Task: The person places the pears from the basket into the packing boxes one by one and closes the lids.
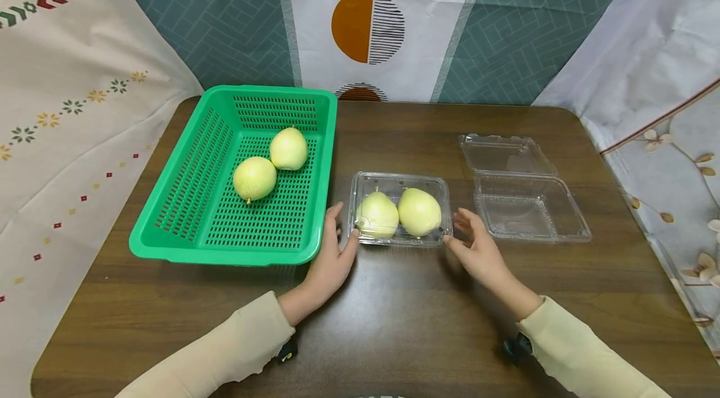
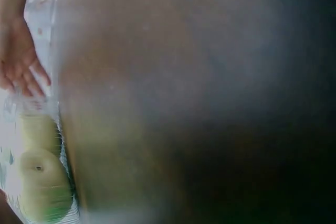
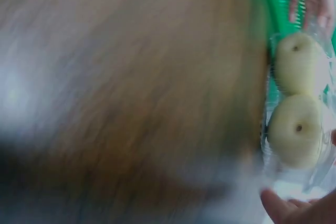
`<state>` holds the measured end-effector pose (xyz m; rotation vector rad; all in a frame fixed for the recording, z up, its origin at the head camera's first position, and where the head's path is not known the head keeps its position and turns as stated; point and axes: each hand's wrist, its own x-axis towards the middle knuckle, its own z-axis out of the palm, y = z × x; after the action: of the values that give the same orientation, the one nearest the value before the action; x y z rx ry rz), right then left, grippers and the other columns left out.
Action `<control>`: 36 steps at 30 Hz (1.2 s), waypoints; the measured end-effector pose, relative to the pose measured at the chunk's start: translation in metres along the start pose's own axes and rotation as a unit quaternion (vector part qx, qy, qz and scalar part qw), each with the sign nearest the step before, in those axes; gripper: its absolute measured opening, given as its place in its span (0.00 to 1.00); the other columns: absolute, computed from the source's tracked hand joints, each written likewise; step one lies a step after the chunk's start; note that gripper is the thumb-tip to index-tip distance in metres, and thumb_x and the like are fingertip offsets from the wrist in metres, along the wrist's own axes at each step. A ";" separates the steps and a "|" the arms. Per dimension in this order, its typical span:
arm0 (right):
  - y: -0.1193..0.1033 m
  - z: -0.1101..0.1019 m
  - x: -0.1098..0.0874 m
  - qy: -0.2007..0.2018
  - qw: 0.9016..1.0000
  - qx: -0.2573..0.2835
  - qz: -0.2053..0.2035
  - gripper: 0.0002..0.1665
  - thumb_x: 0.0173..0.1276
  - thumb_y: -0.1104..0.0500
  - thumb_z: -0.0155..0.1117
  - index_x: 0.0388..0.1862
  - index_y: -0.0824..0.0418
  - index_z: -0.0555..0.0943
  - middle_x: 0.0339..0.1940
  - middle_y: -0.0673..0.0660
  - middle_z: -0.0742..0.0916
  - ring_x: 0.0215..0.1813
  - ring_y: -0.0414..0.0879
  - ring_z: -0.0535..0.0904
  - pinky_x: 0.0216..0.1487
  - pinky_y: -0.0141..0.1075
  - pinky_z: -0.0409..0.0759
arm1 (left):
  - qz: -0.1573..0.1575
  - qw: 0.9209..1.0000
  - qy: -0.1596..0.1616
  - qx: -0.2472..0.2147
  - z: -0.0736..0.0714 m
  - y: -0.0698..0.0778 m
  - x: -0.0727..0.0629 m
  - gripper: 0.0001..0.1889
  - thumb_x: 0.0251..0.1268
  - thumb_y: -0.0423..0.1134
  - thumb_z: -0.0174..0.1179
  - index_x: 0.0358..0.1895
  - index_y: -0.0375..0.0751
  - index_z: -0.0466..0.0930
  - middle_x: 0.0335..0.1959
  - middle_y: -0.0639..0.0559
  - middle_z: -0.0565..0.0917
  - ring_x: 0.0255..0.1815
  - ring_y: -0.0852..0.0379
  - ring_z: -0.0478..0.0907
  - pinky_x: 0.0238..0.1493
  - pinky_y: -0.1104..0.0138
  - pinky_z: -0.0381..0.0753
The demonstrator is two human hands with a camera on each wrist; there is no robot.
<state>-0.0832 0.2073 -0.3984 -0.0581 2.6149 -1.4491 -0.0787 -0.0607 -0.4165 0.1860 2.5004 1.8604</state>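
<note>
The closed clear box (image 1: 399,182) was between your left grip (image 1: 329,263) and right grip (image 1: 480,254), both wide.
On the desk (image 1: 394,335), right of the green basket (image 1: 253,221), it contained two pale fruits (image 1: 377,215); an open container (image 1: 525,210) lay farther right of the basket.

"What sort of place was it?"
"A cloth-walled booth: patterned fabric (image 1: 225,29) hung behind the wood-grained bench (image 1: 405,317), and creased, flower-printed sheets (image 1: 67,160) flanked it."
"A home or a workshop?"
"That couldn't be told."
</note>
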 end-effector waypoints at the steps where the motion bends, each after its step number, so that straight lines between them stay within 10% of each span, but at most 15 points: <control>1: 0.000 0.001 0.000 0.016 0.999 -0.021 -0.023 0.40 0.68 0.64 0.57 0.71 0.76 0.51 0.69 0.75 0.63 0.69 0.69 0.60 0.64 0.60 0.66 | 0.029 0.999 0.002 0.018 0.000 0.000 0.000 0.29 0.71 0.32 0.47 0.71 0.32 0.49 0.72 0.34 0.53 0.72 0.40 0.55 0.70 0.47 0.58; 7: -0.004 0.008 -0.001 0.050 0.991 -0.072 -0.098 0.43 0.64 0.64 0.60 0.72 0.76 0.51 0.72 0.73 0.60 0.70 0.69 0.59 0.65 0.59 0.64 | 0.123 0.986 0.024 0.105 0.001 0.006 0.004 0.31 0.67 0.34 0.54 0.70 0.27 0.55 0.71 0.34 0.58 0.73 0.42 0.54 0.71 0.48 0.56; 36: -0.006 0.015 0.004 0.074 0.981 -0.133 -0.119 0.40 0.60 0.58 0.70 0.66 0.76 0.66 0.68 0.70 0.70 0.66 0.66 0.67 0.58 0.59 0.72 | 0.056 0.991 0.032 0.120 0.011 0.007 0.007 0.33 0.70 0.40 0.54 0.71 0.29 0.52 0.72 0.34 0.57 0.74 0.41 0.53 0.71 0.48 0.55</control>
<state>-0.0848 0.1910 -0.4012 -0.3147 2.9973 -1.1984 -0.0841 -0.0471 -0.4128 0.2796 2.8099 1.6191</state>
